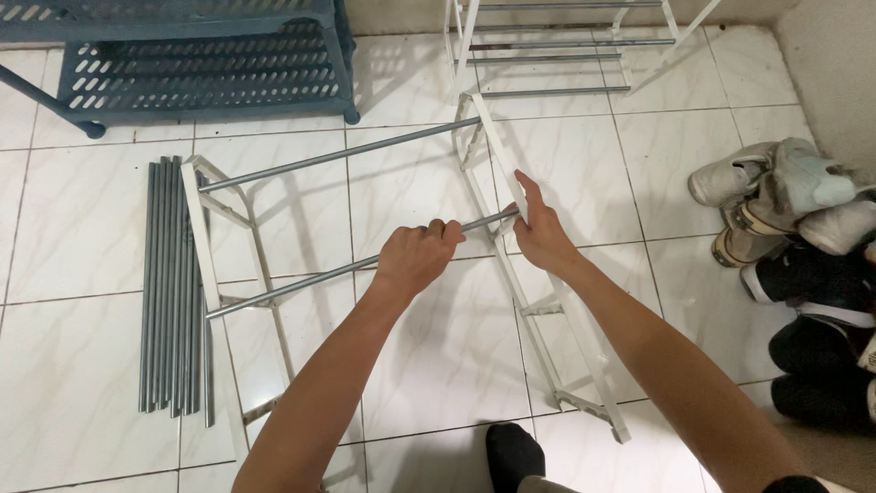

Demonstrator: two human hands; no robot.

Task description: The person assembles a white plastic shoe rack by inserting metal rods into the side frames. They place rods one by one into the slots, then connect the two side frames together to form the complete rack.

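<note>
My left hand point(417, 256) is closed around a grey metal rod point(292, 287) that spans between two white plastic side frames. My right hand point(540, 230) rests on the right side frame point(584, 342) where that rod's end meets it, fingers laid along the frame. The left side frame point(203, 246) stands at the rod's other end. A second grey rod point(338, 157) joins the two frames further from me.
A bundle of several loose grey rods point(172, 283) lies on the white tile floor at the left. A blue slatted shelf point(196, 64) stands top left, another white rack point(557, 46) top centre. Shoes point(803, 237) pile at the right. A dark-socked foot point(513, 452) shows below.
</note>
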